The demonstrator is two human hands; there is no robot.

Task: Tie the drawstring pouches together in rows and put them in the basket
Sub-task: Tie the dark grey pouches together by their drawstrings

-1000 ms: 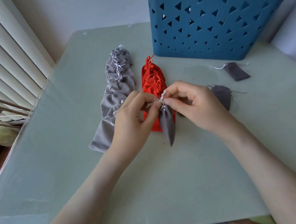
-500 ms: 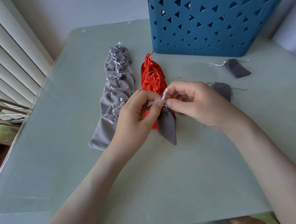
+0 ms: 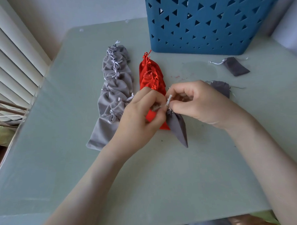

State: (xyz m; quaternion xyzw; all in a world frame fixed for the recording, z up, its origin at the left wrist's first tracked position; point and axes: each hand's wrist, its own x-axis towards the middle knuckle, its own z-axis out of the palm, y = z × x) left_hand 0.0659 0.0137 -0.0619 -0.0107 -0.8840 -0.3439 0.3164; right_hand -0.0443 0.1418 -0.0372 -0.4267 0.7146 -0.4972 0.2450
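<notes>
A dark grey pouch (image 3: pixel 177 126) hangs between my hands above the table's middle. My left hand (image 3: pixel 141 116) pinches its drawstring at the neck. My right hand (image 3: pixel 195 103) pinches the white cord end (image 3: pixel 168 101) sticking up beside it. A tied row of light grey pouches (image 3: pixel 112 97) lies to the left, and a tied row of red pouches (image 3: pixel 151 77) lies partly under my hands. A loose dark grey pouch (image 3: pixel 220 89) shows behind my right hand; another (image 3: pixel 235 67) lies near the blue basket (image 3: pixel 208 21) at the back right.
The pale green table (image 3: pixel 156 172) ends close at the front and left. White window blinds (image 3: pixel 9 56) run along the left side. A pale surface stands at the far right beyond the basket.
My hands and the held pouch stayed in about the same place while my fingers worked the cord. The pouch's bottom swung slightly to the right.
</notes>
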